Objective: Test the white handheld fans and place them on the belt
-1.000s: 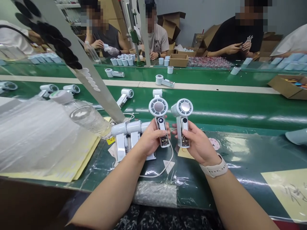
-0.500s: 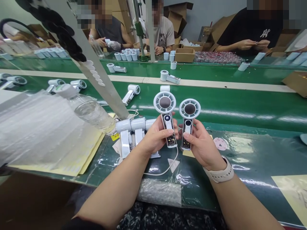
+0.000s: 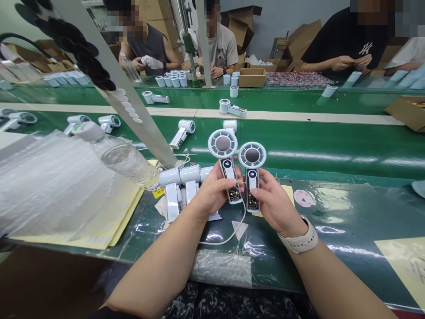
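My left hand is closed round the handle of a white handheld fan, its thumb on the open front where a circuit board shows. A small round display on that handle is lit. In my right hand is a second handheld fan, also upright, with its round display lit and reading 20. The two fans are side by side, heads up. A white cable runs up to the bottom of the left fan. Beside my left hand several more fans lie in a row, partly hidden by my arm.
A plastic bottle leans over plastic-covered sheets at left. A slanted post rises near it. Beyond runs a green conveyor belt carrying several fans. Across it sit co-workers. Bubble wrap lies at the near edge.
The right fan's display has gone from dark to lit, showing 20. The left fan's display reading has changed. Both hands and fans have shifted slightly left in view.
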The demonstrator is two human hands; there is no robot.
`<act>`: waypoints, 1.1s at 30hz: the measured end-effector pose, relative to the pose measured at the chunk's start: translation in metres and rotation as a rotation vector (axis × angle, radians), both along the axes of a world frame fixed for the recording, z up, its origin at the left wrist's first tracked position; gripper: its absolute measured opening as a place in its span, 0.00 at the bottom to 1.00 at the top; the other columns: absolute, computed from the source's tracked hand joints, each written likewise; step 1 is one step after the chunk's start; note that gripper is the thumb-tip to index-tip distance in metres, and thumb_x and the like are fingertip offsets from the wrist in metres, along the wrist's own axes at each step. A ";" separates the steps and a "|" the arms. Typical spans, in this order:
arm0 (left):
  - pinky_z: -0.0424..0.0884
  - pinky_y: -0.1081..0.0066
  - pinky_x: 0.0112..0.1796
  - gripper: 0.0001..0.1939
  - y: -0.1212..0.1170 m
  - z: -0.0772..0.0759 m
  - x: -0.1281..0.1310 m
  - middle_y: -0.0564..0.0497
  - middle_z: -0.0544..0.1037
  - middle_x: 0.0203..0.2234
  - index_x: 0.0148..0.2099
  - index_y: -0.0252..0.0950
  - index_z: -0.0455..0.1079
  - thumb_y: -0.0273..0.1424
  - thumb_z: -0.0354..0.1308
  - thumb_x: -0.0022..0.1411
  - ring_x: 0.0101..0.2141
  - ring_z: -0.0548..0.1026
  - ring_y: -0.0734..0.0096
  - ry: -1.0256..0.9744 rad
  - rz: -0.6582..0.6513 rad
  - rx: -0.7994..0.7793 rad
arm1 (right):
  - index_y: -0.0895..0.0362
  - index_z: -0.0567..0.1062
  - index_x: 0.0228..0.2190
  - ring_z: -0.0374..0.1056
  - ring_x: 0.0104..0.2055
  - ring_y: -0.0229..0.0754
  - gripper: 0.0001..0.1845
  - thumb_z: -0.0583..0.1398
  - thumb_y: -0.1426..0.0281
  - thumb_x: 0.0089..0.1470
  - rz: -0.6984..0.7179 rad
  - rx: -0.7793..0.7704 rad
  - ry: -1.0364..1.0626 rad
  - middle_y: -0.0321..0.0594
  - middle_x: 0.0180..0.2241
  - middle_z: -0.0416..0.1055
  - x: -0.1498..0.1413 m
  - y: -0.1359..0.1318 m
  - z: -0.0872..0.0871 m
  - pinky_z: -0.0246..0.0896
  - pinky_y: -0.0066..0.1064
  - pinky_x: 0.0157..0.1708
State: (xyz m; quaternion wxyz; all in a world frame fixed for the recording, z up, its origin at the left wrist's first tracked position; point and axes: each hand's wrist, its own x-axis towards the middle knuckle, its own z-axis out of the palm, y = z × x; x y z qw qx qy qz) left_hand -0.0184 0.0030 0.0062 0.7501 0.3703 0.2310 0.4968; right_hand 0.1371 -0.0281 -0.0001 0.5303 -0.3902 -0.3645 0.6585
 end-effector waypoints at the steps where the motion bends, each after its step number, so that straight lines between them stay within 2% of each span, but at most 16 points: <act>1: 0.72 0.69 0.32 0.26 0.000 0.000 0.000 0.55 0.71 0.31 0.49 0.39 0.64 0.26 0.67 0.48 0.29 0.73 0.73 0.004 0.001 -0.003 | 0.50 0.68 0.45 0.70 0.43 0.47 0.25 0.66 0.71 0.43 -0.008 0.012 -0.016 0.39 0.40 0.73 -0.001 0.000 0.000 0.68 0.44 0.45; 6: 0.72 0.68 0.29 0.27 -0.001 0.002 -0.001 0.55 0.71 0.32 0.50 0.40 0.63 0.27 0.67 0.47 0.28 0.73 0.72 -0.001 -0.023 -0.009 | 0.51 0.68 0.46 0.70 0.43 0.47 0.24 0.65 0.70 0.45 0.003 0.035 -0.019 0.40 0.43 0.73 -0.002 0.000 0.001 0.69 0.44 0.43; 11: 0.72 0.70 0.31 0.27 -0.002 0.003 -0.001 0.56 0.71 0.32 0.48 0.39 0.64 0.27 0.68 0.46 0.29 0.73 0.74 0.037 0.025 -0.032 | 0.50 0.68 0.45 0.70 0.44 0.47 0.24 0.66 0.69 0.45 0.019 0.031 -0.008 0.40 0.43 0.73 -0.003 -0.001 0.002 0.69 0.42 0.43; 18: 0.70 0.71 0.29 0.23 0.001 0.001 0.002 0.56 0.72 0.29 0.46 0.37 0.64 0.32 0.67 0.48 0.27 0.71 0.74 0.069 0.129 -0.075 | 0.51 0.69 0.44 0.69 0.35 0.44 0.21 0.66 0.64 0.48 -0.001 -0.020 -0.010 0.38 0.39 0.72 -0.003 -0.001 0.002 0.68 0.37 0.31; 22: 0.70 0.68 0.28 0.23 0.001 0.003 0.002 0.56 0.71 0.29 0.46 0.38 0.64 0.33 0.67 0.48 0.26 0.70 0.73 0.070 0.058 -0.058 | 0.50 0.70 0.43 0.70 0.37 0.45 0.19 0.66 0.63 0.48 -0.008 -0.026 0.010 0.39 0.39 0.72 -0.003 -0.004 0.006 0.68 0.37 0.29; 28: 0.71 0.69 0.29 0.26 0.001 0.005 0.001 0.56 0.71 0.30 0.46 0.38 0.63 0.34 0.69 0.47 0.27 0.70 0.73 0.077 0.063 -0.075 | 0.49 0.68 0.44 0.71 0.41 0.49 0.20 0.65 0.62 0.50 0.015 -0.001 0.020 0.41 0.44 0.72 -0.002 -0.005 0.008 0.70 0.40 0.31; 33: 0.71 0.69 0.30 0.24 0.000 0.004 0.002 0.55 0.71 0.31 0.44 0.38 0.62 0.35 0.69 0.48 0.28 0.71 0.72 0.112 0.057 -0.057 | 0.50 0.69 0.44 0.70 0.38 0.46 0.20 0.66 0.63 0.49 -0.026 -0.017 0.015 0.40 0.42 0.72 -0.003 -0.005 0.011 0.68 0.38 0.30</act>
